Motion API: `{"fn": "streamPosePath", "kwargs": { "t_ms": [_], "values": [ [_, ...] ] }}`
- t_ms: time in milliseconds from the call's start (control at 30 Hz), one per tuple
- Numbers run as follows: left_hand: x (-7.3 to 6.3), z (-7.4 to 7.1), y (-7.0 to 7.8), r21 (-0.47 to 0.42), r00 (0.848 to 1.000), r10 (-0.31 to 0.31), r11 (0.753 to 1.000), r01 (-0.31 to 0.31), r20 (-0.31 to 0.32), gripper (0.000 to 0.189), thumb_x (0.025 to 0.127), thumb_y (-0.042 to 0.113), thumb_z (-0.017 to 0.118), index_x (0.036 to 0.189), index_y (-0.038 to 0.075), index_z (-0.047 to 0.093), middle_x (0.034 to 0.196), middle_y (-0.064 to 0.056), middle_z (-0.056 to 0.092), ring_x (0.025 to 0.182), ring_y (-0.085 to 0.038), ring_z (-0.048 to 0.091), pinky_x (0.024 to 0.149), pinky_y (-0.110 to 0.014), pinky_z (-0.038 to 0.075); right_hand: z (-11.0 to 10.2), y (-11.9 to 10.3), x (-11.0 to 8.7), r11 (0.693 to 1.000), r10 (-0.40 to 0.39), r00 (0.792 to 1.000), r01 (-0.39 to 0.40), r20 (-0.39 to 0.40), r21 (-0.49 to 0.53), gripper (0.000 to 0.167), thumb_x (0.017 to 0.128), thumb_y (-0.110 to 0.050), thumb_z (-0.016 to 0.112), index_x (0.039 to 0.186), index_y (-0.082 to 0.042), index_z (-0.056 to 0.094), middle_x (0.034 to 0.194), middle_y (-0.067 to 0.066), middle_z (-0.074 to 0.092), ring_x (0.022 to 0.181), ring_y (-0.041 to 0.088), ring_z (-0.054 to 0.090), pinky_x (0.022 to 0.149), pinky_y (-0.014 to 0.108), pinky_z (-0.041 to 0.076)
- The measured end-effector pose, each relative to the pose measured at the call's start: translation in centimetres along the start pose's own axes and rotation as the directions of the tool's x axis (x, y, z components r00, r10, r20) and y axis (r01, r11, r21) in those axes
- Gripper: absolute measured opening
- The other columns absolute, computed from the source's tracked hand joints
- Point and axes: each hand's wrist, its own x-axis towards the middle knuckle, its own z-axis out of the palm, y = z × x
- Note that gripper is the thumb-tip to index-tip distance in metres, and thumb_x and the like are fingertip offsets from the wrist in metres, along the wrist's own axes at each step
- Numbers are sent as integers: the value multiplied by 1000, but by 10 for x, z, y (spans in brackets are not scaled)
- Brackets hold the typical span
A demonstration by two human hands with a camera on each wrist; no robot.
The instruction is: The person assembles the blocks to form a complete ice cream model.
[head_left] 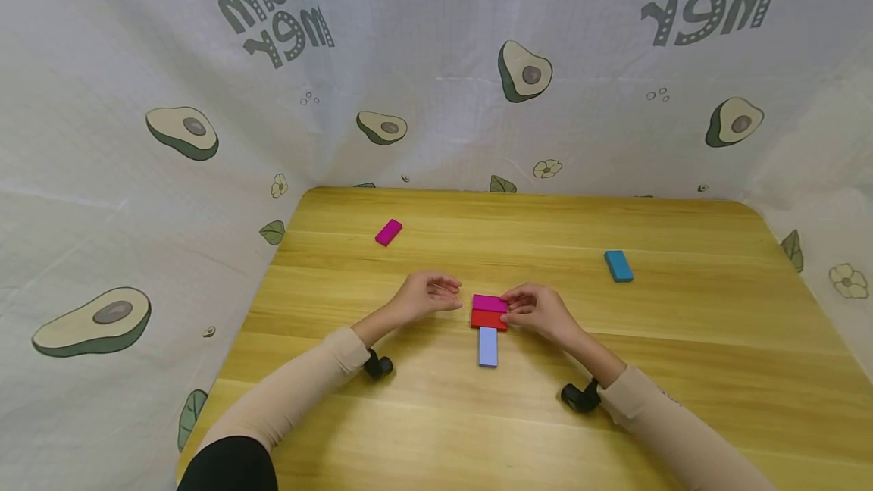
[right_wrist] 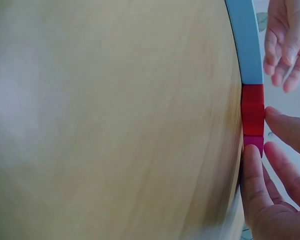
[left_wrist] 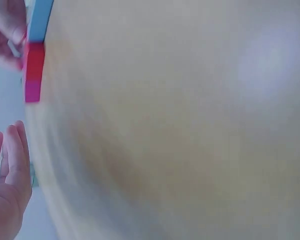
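A magenta block (head_left: 489, 303) and a red block (head_left: 486, 319) lie side by side, long edges together, on the wooden table. A periwinkle-blue block (head_left: 487, 347) extends toward the near side from the middle of the red one, forming a T. My right hand (head_left: 542, 314) is at the right ends of the magenta and red blocks. Its thumb (right_wrist: 285, 127) reaches the red block, and a forefinger (right_wrist: 255, 172) touches the magenta one. To the left of the blocks, my left hand (head_left: 426, 296) hovers with loosely bent fingers and holds nothing.
Another magenta block (head_left: 389, 232) lies at the far left of the table (head_left: 716, 309). A darker blue block (head_left: 618, 266) lies to the right, beyond my right hand. A pale curtain (head_left: 443, 36) with avocado prints hangs behind the table.
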Motion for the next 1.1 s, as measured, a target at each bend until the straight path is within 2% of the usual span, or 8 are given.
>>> {"fn": "streamPosePath", "kwargs": {
  "t_ms": [200, 367, 600, 833, 967, 1100],
  "values": [
    [3, -29, 0, 34, 996, 16, 999, -13, -91, 37, 88, 9, 77, 119, -8, 66, 114, -20, 68, 99, -26, 68, 86, -29, 57, 0, 1, -1, 1000, -10, 1000, 10, -3, -1, 32, 83, 6, 78, 111, 15, 66, 107, 25, 65, 92, 33, 65, 75, 22, 58],
    [7, -54, -1, 61, 979, 40, 998, -29, -201, 36, 89, 6, 76, 119, -10, 65, 116, -24, 67, 100, -29, 67, 87, -31, 57, 0, 2, -1, 1000, -12, 1000, 12, -4, 1, 31, 83, 6, 78, 110, 15, 66, 106, 24, 65, 92, 33, 65, 75, 22, 58],
    [11, -77, -6, 53, 940, 29, 999, -11, -341, 40, 88, 9, 78, 121, -8, 65, 120, -23, 66, 104, -31, 65, 91, -34, 56, 0, 2, -2, 1000, -6, 1000, 6, -9, -11, 32, 83, 4, 78, 111, 14, 67, 106, 23, 66, 91, 31, 65, 75, 22, 57],
    [9, -89, -15, 78, 880, 39, 997, -3, -473, 39, 85, 4, 79, 120, -8, 65, 115, -26, 65, 106, -37, 62, 93, -44, 54, 2, 2, -1, 1000, -5, 1000, 5, -4, -21, 31, 82, 5, 79, 109, 14, 67, 104, 22, 66, 91, 30, 65, 75, 23, 58],
    [11, -94, -19, 75, 850, 19, 997, 24, -526, 40, 84, 3, 80, 121, -6, 65, 117, -24, 64, 107, -37, 60, 93, -45, 53, 2, 3, -1, 999, -2, 1000, 2, -5, -32, 31, 82, 5, 79, 109, 14, 67, 104, 21, 67, 90, 29, 65, 75, 23, 58],
    [12, -98, -22, 80, 836, -27, 993, 85, -547, 48, 84, 8, 82, 127, -3, 64, 127, -22, 59, 115, -37, 56, 98, -46, 50, 1, 2, -1, 999, 4, 1000, -4, -5, -33, 31, 82, 5, 79, 109, 13, 67, 104, 20, 67, 90, 29, 65, 75, 23, 58]
  ]
}}
